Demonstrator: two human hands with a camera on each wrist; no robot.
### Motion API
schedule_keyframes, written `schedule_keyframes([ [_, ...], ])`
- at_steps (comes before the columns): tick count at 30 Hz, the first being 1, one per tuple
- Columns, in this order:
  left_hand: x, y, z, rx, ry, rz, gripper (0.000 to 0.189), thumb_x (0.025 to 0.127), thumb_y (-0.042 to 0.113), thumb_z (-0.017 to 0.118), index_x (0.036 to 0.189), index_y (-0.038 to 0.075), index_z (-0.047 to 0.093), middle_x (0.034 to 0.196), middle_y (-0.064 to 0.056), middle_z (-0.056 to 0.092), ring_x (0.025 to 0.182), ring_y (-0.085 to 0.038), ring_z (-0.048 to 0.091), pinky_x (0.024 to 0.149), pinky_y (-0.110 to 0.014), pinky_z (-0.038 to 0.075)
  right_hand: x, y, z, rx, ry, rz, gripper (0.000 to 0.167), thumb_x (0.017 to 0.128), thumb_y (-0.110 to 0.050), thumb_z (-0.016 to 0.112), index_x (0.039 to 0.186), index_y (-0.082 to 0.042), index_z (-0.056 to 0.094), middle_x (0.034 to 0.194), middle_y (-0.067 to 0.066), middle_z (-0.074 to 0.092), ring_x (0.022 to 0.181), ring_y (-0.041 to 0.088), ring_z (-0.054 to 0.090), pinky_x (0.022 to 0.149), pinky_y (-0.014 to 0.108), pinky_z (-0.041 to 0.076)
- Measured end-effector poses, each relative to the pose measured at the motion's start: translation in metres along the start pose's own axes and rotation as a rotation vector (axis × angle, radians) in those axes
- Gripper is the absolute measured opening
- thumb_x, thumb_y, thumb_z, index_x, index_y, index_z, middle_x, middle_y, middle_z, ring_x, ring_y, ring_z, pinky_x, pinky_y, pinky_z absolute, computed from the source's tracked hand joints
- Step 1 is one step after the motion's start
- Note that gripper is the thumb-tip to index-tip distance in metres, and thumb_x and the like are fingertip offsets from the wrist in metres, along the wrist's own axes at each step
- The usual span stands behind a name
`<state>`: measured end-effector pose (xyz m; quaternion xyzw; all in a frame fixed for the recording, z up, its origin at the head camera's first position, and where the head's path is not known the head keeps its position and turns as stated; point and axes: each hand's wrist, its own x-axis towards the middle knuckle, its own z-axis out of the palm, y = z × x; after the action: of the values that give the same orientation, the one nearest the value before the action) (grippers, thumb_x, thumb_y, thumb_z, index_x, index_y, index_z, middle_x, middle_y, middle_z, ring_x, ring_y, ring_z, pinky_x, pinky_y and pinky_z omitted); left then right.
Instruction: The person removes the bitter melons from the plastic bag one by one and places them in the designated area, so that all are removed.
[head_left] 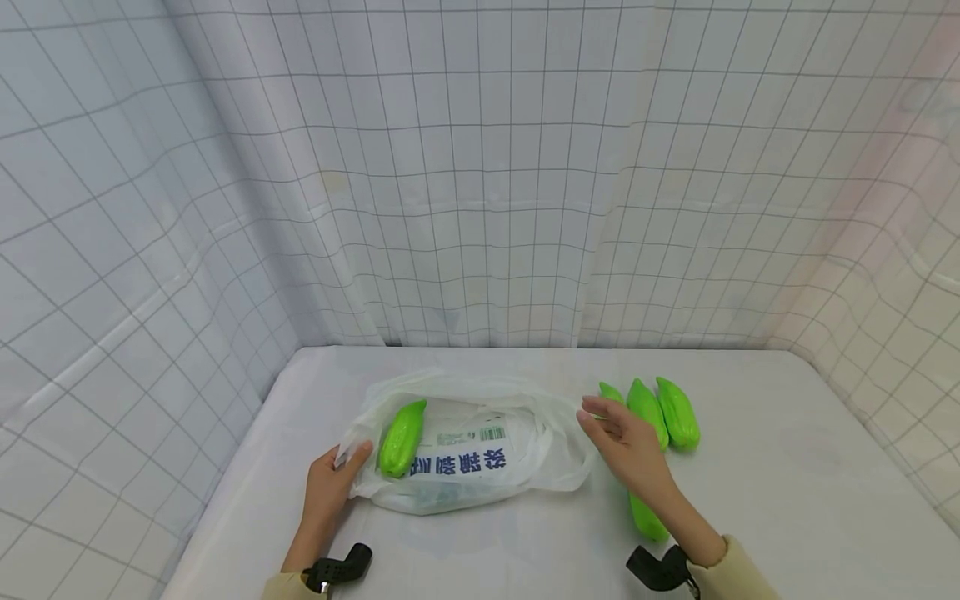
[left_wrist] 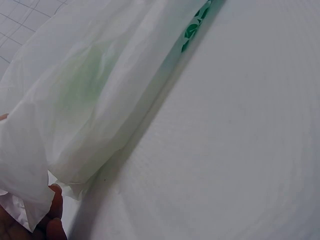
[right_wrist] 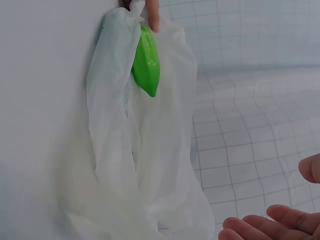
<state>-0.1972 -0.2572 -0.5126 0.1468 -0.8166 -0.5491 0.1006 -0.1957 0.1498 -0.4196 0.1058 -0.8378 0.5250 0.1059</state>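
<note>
A white, translucent plastic bag (head_left: pixel 551 475) with dark blue lettering lies on its side, its mouth spread wide. My left hand (head_left: pixel 330 483) pinches the bag's left edge between thumb and fingers; the left wrist view shows the fingers (left_wrist: pixel 56 220) partly behind the plastic. Inside the bag, near that hand, rests a bright green, ridged, pod-shaped piece (head_left: pixel 402 440) with a pointed tip. Off the bag's right side is my right hand (head_left: pixel 630 442), fingers loosely bent and nothing held. Several matching green pieces (head_left: pixel 678 417) lie behind and below it, some partly hidden by the hand and forearm.
The white table (head_left: pixel 780 450) extends to both sides of the bag. White sheets with a dark grid (head_left: pixel 465 183) hang behind the table and at left and right. Each wrist wears a black strapped device (head_left: pixel 660 569).
</note>
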Motion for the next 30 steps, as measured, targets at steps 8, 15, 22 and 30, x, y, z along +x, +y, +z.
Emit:
schedule_keyframes([
  [8,-0.001,0.0,-0.001,0.007,0.003,0.008,0.058,0.088,0.045,0.065,0.112,-0.007,0.062,0.1,-0.017,0.064,0.076,-0.017,0.051,0.065,-0.025,0.042,0.011,-0.005,0.016,0.0,-0.103,0.005,0.047,0.093,-0.039,0.06,0.125,-0.006,0.059,0.122,0.009,0.061,0.104,0.023,0.061,0.083,0.038,0.049],
  [15,-0.001,0.001,-0.001,0.006,0.004,0.007,0.057,0.088,0.045,0.065,0.111,-0.007,0.062,0.098,-0.016,0.064,0.075,-0.017,0.05,0.065,-0.025,0.041,0.021,-0.007,0.03,-0.006,-0.105,-0.028,0.04,0.093,-0.037,0.061,0.121,-0.008,0.061,0.115,0.008,0.064,0.103,0.023,0.062,0.084,0.039,0.048],
  [22,0.0,0.001,-0.001,0.03,0.004,0.013,0.056,0.088,0.045,0.065,0.109,-0.007,0.063,0.095,-0.015,0.064,0.075,-0.018,0.049,0.066,-0.026,0.04,0.03,-0.005,0.044,-0.009,-0.118,-0.026,0.039,0.093,-0.036,0.061,0.119,-0.008,0.063,0.11,0.007,0.066,0.1,0.023,0.063,0.081,0.04,0.049],
  [30,0.002,-0.001,0.001,0.022,0.022,0.02,0.052,0.088,0.042,0.067,0.106,-0.006,0.065,0.09,-0.013,0.064,0.071,-0.017,0.049,0.063,-0.026,0.04,0.04,0.002,0.058,0.006,-0.121,-0.048,0.034,0.093,-0.031,0.062,0.116,-0.006,0.065,0.106,0.005,0.067,0.098,0.022,0.063,0.082,0.038,0.048],
])
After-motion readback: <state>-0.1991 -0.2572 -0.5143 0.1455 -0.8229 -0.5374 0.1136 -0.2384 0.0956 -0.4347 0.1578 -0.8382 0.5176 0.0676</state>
